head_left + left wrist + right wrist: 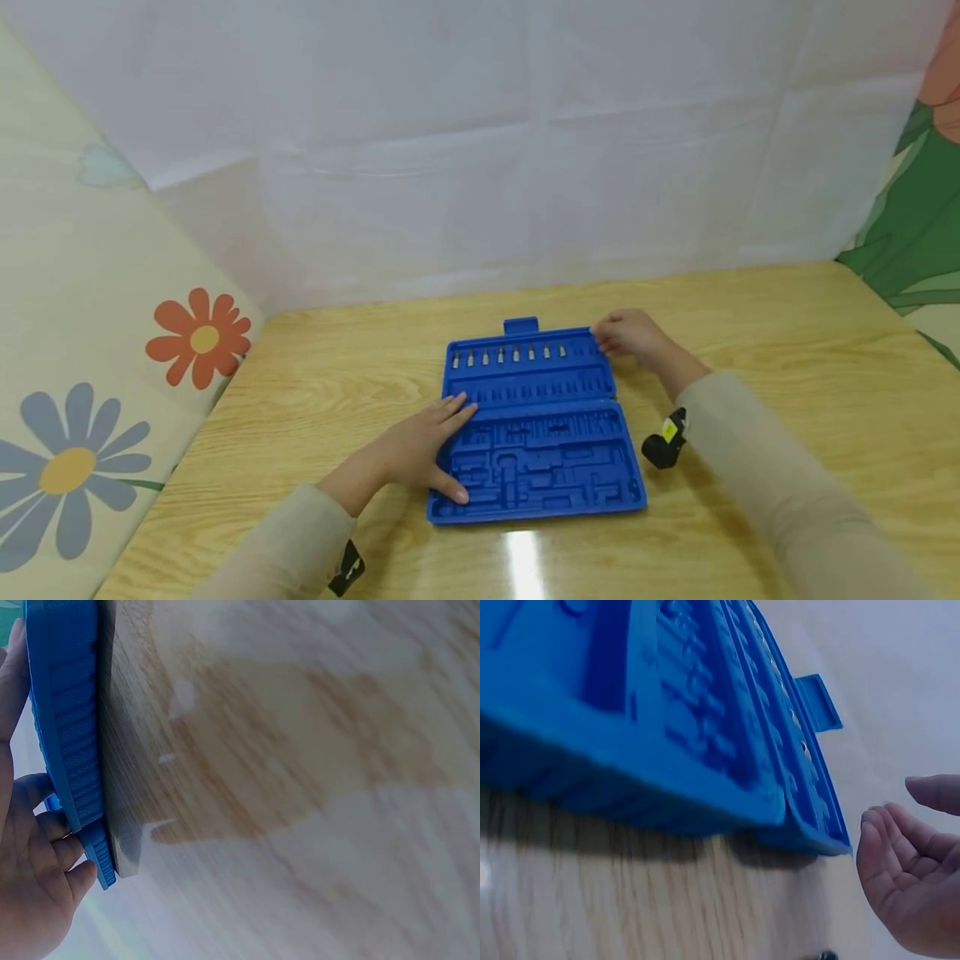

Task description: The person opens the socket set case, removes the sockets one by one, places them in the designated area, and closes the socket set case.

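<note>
Blue case, left fingers spread across it — right fingers loosely curved, empty, beside it

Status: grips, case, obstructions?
Left grip on left edge of case; right grip by far right corner. Case open, eight bits in far row. No obstruction seen.

Indoor tabletop corner, apparently screened off; whether it belongs to a home, office or studio cannot be told. A wood-grained worktop runs back to a creased white sheet. At left, a pale backdrop bears a red flower and a blue-grey flower; at right, a second backdrop shows green leaves and coral petals.
</note>
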Demonstrator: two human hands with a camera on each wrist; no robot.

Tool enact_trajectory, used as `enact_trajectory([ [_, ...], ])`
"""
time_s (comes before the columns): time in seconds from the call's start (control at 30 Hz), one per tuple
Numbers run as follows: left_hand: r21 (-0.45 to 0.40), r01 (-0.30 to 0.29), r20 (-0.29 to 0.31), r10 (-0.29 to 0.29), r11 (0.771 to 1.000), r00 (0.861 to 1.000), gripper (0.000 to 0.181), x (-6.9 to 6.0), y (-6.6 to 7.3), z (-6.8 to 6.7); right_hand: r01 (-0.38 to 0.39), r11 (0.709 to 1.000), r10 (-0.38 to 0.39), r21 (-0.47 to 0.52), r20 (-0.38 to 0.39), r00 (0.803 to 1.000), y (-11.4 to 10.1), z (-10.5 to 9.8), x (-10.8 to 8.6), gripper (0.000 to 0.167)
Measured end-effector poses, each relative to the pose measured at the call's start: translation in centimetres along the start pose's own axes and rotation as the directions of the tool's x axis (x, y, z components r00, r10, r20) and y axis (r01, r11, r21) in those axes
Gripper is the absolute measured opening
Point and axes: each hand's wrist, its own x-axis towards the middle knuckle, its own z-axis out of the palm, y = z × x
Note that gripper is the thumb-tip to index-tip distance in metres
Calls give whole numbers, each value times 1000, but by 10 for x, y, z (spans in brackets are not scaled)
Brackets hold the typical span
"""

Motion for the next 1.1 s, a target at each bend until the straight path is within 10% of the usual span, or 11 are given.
enact_trajectory([
  [0.77,-10,-7,8,8,1000,1000,108,3,1,7,28,976,-27,-217,8,1000,-6,37,24,22],
  [1.1,5,-8,16,8,1000,1000,109,11,1,16,91,845,-121,-527,-24,992,10,48,32,39],
])
